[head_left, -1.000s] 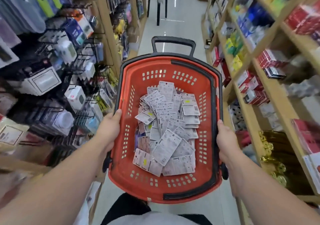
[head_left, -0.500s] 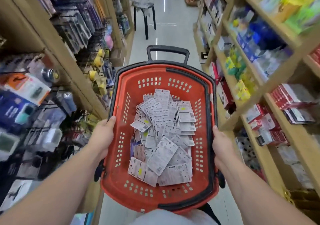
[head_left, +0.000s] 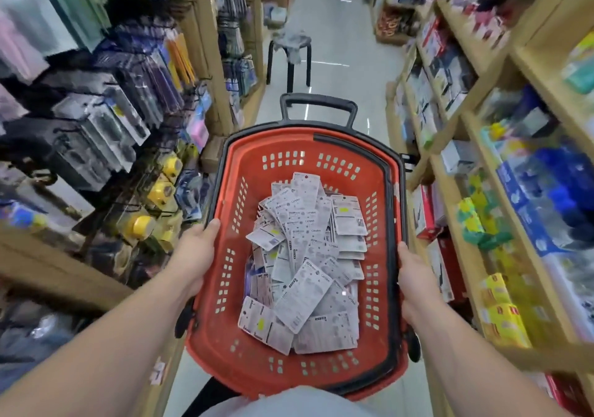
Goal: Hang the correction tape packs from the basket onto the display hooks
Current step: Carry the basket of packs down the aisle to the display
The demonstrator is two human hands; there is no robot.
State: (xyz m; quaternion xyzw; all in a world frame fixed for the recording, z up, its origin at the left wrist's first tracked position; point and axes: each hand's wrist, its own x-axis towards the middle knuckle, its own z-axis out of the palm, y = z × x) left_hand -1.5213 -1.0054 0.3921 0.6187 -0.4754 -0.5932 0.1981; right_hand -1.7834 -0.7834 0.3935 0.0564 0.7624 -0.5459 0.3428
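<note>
Though the left hand (head_left: pixel 193 255) grips the basket (head_left: pixel 291 148), its fingers are hidden.

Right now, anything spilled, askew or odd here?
Nothing spilled or damaged. The correction tape packs lie in a jumbled heap inside the red basket, which the left hand and right hand grip by its side rims. One oddity: a stool stands mid-aisle ahead.
</note>
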